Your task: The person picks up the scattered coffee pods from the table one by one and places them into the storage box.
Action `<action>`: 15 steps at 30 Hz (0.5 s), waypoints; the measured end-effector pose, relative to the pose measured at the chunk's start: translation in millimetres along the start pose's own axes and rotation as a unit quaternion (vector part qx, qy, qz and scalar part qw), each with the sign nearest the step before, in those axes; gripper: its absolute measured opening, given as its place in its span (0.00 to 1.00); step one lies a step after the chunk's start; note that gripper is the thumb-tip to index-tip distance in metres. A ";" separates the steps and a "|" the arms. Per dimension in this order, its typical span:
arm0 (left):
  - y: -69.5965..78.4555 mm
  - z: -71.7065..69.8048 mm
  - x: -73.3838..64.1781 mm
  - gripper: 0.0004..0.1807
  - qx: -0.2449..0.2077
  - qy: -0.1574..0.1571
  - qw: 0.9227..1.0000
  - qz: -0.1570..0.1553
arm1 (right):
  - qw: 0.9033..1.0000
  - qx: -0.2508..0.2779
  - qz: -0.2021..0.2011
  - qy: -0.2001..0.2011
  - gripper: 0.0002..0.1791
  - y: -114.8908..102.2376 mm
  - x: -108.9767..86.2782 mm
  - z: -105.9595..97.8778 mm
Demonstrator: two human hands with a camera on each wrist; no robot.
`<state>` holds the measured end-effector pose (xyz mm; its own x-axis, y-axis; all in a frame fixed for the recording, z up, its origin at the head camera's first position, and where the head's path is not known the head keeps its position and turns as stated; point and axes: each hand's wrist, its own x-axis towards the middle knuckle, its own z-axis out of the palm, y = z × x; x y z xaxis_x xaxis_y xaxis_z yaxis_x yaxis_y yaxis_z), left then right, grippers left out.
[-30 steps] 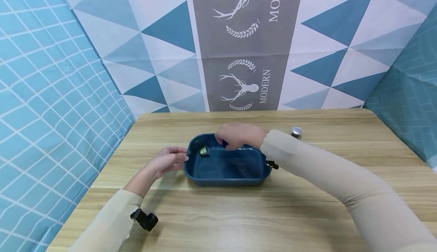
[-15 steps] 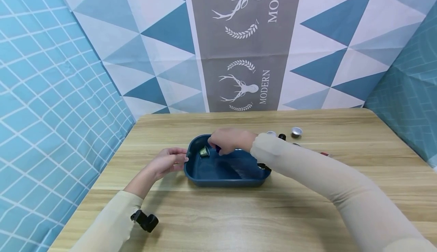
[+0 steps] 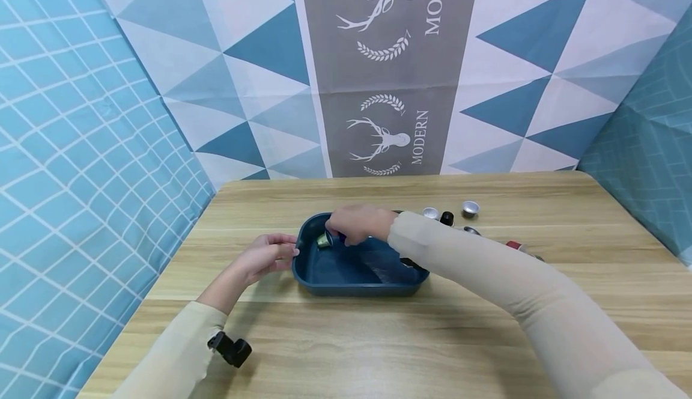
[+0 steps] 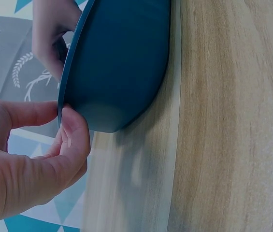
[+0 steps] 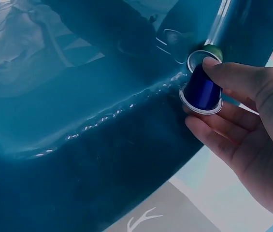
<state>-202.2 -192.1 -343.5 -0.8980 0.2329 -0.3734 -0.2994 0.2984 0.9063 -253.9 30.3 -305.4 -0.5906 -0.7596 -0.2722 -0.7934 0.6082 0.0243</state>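
A dark blue plastic basin point(image 3: 357, 290) stands on the wooden table in the head view. My left hand point(image 3: 266, 256) pinches its left rim between thumb and fingers, which the left wrist view shows closely. Over the basin's back left part is my right hand point(image 3: 358, 222), holding a blue coffee capsule point(image 5: 204, 92) between thumb and fingers, its silver-rimmed end downward. Inside the basin at the left, a green coffee capsule point(image 3: 323, 241) lies on its side, just beside the right fingers. In the right wrist view, the blue capsule partly covers the green capsule point(image 5: 213, 51).
Right of the basin, partly behind my right sleeve point(image 3: 486, 261), are several capsules: a silver one point(image 3: 470, 208), a paler one point(image 3: 430, 213), a black one point(image 3: 447, 218) and a red one point(image 3: 515, 245). A patterned cloth point(image 3: 243, 86) hangs behind the table.
My right hand has moved left across the basin with the blue capsule, close to the green one. Capsules behind the right sleeve have come into view. The left hand stays on the rim.
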 end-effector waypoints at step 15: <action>1.4 -0.8 0.3 0.24 -0.004 0.000 1.000 -0.003 | 1.000 -0.021 -0.004 0.000 0.11 0.1 13.6 6.0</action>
<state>-203.2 -192.3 -342.2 -0.8958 0.2317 -0.3793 -0.3078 0.2925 0.9054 -261.1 21.4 -314.9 -0.5837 -0.7649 -0.2724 -0.8040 0.5913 0.0627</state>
